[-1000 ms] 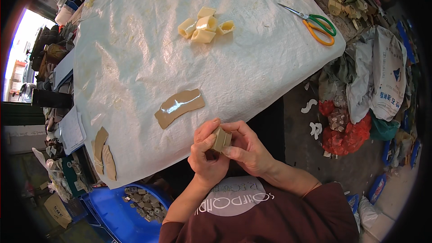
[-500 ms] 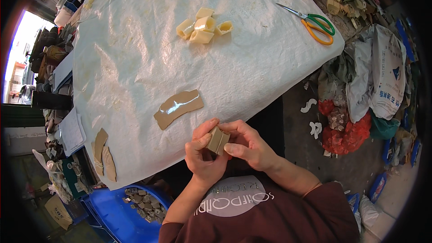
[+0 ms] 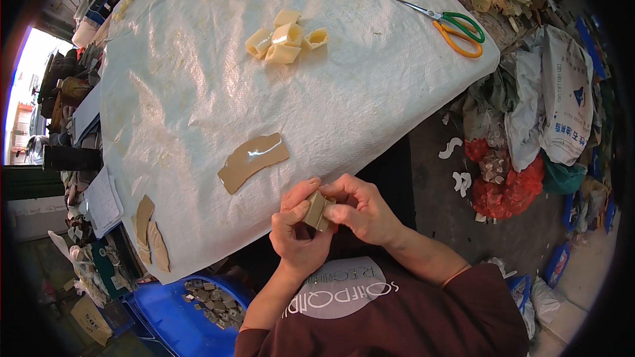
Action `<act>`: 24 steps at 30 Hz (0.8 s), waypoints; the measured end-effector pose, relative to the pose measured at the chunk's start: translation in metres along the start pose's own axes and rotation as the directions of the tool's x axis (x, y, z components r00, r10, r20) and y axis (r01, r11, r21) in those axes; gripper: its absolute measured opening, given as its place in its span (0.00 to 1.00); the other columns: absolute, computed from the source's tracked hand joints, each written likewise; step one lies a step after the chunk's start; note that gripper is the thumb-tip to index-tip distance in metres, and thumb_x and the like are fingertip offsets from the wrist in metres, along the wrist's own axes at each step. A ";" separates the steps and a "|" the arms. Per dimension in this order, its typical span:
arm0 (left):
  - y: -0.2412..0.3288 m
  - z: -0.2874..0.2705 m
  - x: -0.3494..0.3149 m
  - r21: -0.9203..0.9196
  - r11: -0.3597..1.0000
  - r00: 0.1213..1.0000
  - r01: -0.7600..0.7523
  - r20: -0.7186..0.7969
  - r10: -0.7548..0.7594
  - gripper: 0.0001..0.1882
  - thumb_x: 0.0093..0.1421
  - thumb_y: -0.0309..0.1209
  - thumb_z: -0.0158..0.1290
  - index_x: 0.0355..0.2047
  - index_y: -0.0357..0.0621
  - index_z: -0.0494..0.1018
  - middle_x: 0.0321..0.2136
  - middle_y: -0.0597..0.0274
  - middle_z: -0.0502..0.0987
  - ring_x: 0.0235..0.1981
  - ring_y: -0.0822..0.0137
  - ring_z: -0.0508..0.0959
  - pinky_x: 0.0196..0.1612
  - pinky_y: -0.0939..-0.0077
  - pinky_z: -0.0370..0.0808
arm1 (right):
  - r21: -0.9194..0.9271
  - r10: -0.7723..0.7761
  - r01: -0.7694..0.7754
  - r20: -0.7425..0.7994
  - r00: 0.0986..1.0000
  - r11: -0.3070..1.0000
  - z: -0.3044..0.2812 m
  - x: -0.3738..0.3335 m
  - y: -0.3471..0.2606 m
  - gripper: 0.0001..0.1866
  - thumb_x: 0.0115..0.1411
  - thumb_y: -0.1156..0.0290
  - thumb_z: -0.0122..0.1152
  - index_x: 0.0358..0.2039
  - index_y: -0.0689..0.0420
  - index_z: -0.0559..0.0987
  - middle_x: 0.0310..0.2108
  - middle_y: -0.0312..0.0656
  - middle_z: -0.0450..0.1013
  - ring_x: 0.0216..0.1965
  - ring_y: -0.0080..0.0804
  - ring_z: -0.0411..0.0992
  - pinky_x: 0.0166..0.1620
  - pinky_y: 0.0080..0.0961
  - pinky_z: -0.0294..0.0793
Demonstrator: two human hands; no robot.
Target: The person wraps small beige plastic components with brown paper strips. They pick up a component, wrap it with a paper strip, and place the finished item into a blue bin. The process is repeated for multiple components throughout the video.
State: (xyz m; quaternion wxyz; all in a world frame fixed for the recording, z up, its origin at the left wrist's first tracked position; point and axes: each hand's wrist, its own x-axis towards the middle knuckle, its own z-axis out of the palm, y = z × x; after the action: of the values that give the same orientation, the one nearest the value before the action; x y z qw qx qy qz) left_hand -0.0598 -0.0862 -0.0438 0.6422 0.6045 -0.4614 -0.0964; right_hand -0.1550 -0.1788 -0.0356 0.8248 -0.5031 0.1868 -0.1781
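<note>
A small olive-tan block (image 3: 319, 209) with a groove along it is held between both hands, just off the near edge of the table. My left hand (image 3: 292, 228) grips its left side, thumb and fingers closed round it. From the right, my right hand (image 3: 362, 213) pinches the block, its thumb pressed on the right side. Fingers cover part of the block, and a bit of red shows under the right thumb. A curved flat tan sheet (image 3: 254, 161) with a shiny strip lies on the table beyond my hands.
White woven sheeting (image 3: 198, 92) covers the table. On it are several pale yellow hollow pieces (image 3: 286, 34), scissors (image 3: 456, 29) with green and orange handles, and tan strips (image 3: 157, 244). A blue basin (image 3: 169, 330) of brown blocks (image 3: 215, 305) stands below left; bags (image 3: 506, 188) sit at right.
My right thumb has shifted farther up over the block's right side, and the block looks slightly turned. Both hands keep hold of it. The whole view has shifted a little.
</note>
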 end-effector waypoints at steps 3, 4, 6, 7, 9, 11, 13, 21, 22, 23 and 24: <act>-0.001 0.000 -0.001 -0.052 0.998 1.000 0.030 0.009 -0.030 0.26 0.43 0.13 0.59 0.37 0.43 0.55 0.46 0.40 0.68 0.46 0.50 0.72 0.46 0.61 0.73 | 0.000 0.033 -0.033 0.003 0.999 0.999 -0.001 0.001 -0.004 0.10 0.58 0.71 0.51 0.38 0.62 0.69 0.25 0.37 0.71 0.23 0.16 0.68 0.25 0.16 0.70; -0.001 -0.001 -0.002 -0.068 0.997 0.999 0.040 0.015 -0.040 0.27 0.43 0.11 0.58 0.38 0.43 0.56 0.46 0.40 0.68 0.47 0.50 0.72 0.45 0.62 0.73 | -0.006 0.032 -0.032 0.005 0.999 0.999 -0.001 0.002 -0.006 0.09 0.59 0.71 0.50 0.38 0.63 0.69 0.25 0.37 0.71 0.22 0.16 0.67 0.24 0.16 0.69; 0.008 0.000 0.005 -0.133 0.990 0.997 0.053 0.054 -0.047 0.27 0.43 0.10 0.57 0.39 0.43 0.56 0.48 0.39 0.67 0.48 0.49 0.71 0.47 0.61 0.73 | 0.046 0.055 -0.052 -0.073 0.996 0.998 -0.007 0.006 -0.007 0.09 0.60 0.71 0.49 0.38 0.63 0.69 0.25 0.38 0.71 0.21 0.18 0.68 0.24 0.16 0.70; 0.011 0.000 0.007 -0.163 0.985 0.996 0.060 0.073 -0.049 0.27 0.44 0.10 0.56 0.39 0.43 0.56 0.48 0.39 0.66 0.49 0.49 0.71 0.48 0.61 0.73 | 0.073 0.069 -0.061 -0.109 0.992 0.995 -0.011 0.006 -0.008 0.09 0.60 0.71 0.48 0.38 0.63 0.69 0.25 0.38 0.71 0.20 0.18 0.68 0.25 0.16 0.70; 0.008 -0.003 0.006 -0.191 0.975 0.993 0.114 0.047 -0.107 0.27 0.45 0.11 0.56 0.40 0.43 0.56 0.48 0.39 0.66 0.50 0.48 0.70 0.48 0.60 0.73 | -0.087 -0.013 0.007 -0.068 0.998 0.996 -0.010 0.002 -0.010 0.17 0.58 0.66 0.55 0.44 0.63 0.68 0.32 0.41 0.70 0.29 0.23 0.70 0.31 0.20 0.72; 0.007 -0.004 0.006 -0.224 0.964 0.990 0.142 0.054 -0.134 0.26 0.46 0.12 0.57 0.40 0.43 0.55 0.49 0.38 0.65 0.50 0.47 0.70 0.48 0.59 0.73 | -0.266 -0.161 0.148 -0.026 0.987 0.953 -0.003 0.003 -0.016 0.23 0.56 0.63 0.59 0.48 0.62 0.68 0.36 0.42 0.69 0.35 0.26 0.70 0.36 0.22 0.72; 0.010 -0.006 0.005 -0.257 0.955 0.987 0.151 0.085 -0.133 0.26 0.47 0.14 0.57 0.41 0.42 0.55 0.49 0.39 0.65 0.49 0.47 0.70 0.47 0.59 0.73 | -0.352 -0.113 0.113 0.020 0.993 0.929 -0.001 0.002 -0.022 0.31 0.50 0.62 0.66 0.51 0.60 0.66 0.39 0.41 0.67 0.41 0.27 0.68 0.41 0.24 0.71; 0.011 0.000 0.006 -0.077 0.996 0.997 0.048 0.070 -0.042 0.25 0.47 0.15 0.58 0.39 0.42 0.55 0.47 0.40 0.68 0.48 0.50 0.71 0.47 0.61 0.74 | -0.066 -0.042 0.042 0.001 0.999 0.997 -0.006 0.007 -0.016 0.20 0.49 0.69 0.67 0.41 0.63 0.72 0.33 0.42 0.73 0.31 0.24 0.72 0.32 0.20 0.74; 0.014 0.000 0.007 -0.065 0.996 0.995 0.060 0.086 -0.054 0.25 0.47 0.13 0.57 0.39 0.41 0.55 0.47 0.40 0.68 0.48 0.47 0.71 0.47 0.60 0.74 | -0.016 -0.012 0.012 0.014 1.000 1.000 -0.008 0.007 -0.016 0.19 0.51 0.70 0.65 0.41 0.63 0.72 0.32 0.42 0.73 0.30 0.23 0.72 0.32 0.20 0.74; 0.013 0.000 0.006 -0.092 0.991 0.992 0.097 0.089 -0.089 0.25 0.46 0.12 0.56 0.39 0.41 0.55 0.47 0.40 0.67 0.48 0.47 0.71 0.47 0.60 0.73 | 0.034 0.018 -0.019 0.027 0.999 0.999 -0.010 0.008 -0.017 0.17 0.52 0.71 0.64 0.41 0.63 0.72 0.31 0.42 0.74 0.30 0.23 0.72 0.33 0.20 0.74; 0.013 -0.001 0.004 -0.114 0.985 0.988 0.133 0.089 -0.123 0.25 0.46 0.12 0.56 0.39 0.41 0.55 0.47 0.40 0.67 0.49 0.48 0.71 0.47 0.60 0.73 | 0.084 0.046 -0.050 0.047 0.998 0.995 -0.011 0.010 -0.017 0.16 0.54 0.72 0.62 0.41 0.63 0.72 0.30 0.42 0.74 0.30 0.22 0.72 0.33 0.20 0.74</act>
State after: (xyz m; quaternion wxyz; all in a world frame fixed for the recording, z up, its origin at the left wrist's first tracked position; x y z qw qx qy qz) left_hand -0.0620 -0.0848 -0.0304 0.6502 0.5891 -0.4408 -0.1897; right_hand -0.1540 -0.1996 -0.0261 0.8536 -0.4668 0.1722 -0.1547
